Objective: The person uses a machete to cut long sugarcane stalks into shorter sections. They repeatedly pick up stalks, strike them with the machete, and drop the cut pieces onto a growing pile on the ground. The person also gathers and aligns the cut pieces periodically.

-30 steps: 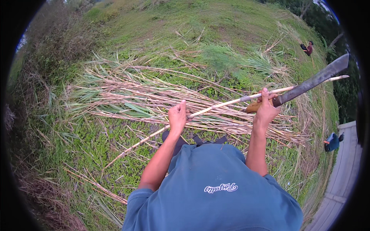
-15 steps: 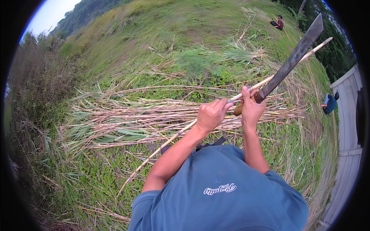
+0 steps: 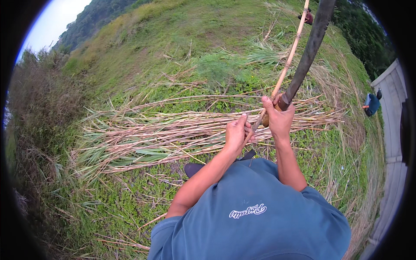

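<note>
My right hand (image 3: 281,118) is wrapped round the wooden handle of a machete (image 3: 308,52); the long dark blade points up and away. Alongside it, a pale jointed reed stalk (image 3: 287,65) runs up out of the same grip, passing under my right thumb. My left hand (image 3: 237,133) is closed with curled fingers at the stalk's lower part, just left of the handle. The stalk's near end is mostly hidden by my arm and shirt. Beneath both hands lies a broad bundle of cut reeds (image 3: 173,128), green leaves at its left end.
More cut reeds (image 3: 271,55) lie farther off on the grassy slope. A person in a dark red top (image 3: 308,17) sits at the far right. Grey wall panels (image 3: 392,117) stand at the right, with a blue and black bag (image 3: 371,105) by them. Dry brush (image 3: 47,91) borders the left.
The machete and stalk have swung from slanting right to steeper, more upright. My left hand has turned, its fingers now showing, and the stalk's near end no longer sticks out at lower left.
</note>
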A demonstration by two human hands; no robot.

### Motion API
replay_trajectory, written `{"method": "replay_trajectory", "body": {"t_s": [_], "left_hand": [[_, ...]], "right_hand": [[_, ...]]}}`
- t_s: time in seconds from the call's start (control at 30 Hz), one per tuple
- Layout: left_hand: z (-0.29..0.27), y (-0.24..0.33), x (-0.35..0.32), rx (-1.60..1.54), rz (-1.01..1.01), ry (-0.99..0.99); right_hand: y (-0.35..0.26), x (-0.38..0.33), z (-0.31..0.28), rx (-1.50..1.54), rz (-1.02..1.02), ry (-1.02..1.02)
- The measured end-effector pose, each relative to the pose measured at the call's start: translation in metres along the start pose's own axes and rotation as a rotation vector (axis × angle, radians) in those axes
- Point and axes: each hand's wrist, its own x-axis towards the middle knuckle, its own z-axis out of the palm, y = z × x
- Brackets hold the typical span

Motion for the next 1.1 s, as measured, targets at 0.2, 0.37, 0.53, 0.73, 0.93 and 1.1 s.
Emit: {"method": "replay_trajectory", "body": {"t_s": [0.2,0.37,0.53,0.73,0.93,1.1], "left_hand": [[0.021,-0.003,-0.014,0.455,0.798,0.048],[0.012,-0.012,-0.004,0.548,0.866,0.146],[-0.002,-0.011,0.004,0.104,0.195,0.072],[0.003,-0.025,-0.005,0.589,0.641,-0.029],[-0.003,-0.022,0.003,0.422,0.341,-0.144],[-0.012,-0.016,0.0,0.151,0.086,-0.288]], "right_hand": [[0.003,0.003,-0.001,-0.118,0.066,-0.021],[0.013,0.004,0.0,-0.158,0.135,-0.044],[0.015,0.002,-0.002,-0.19,0.171,-0.029],[0.027,0.01,-0.006,-0.042,0.229,-0.064],[0.006,0.089,-0.01,0.166,0.151,-0.06],[-0.004,0.143,-0.01,0.353,0.103,-0.123]]}}
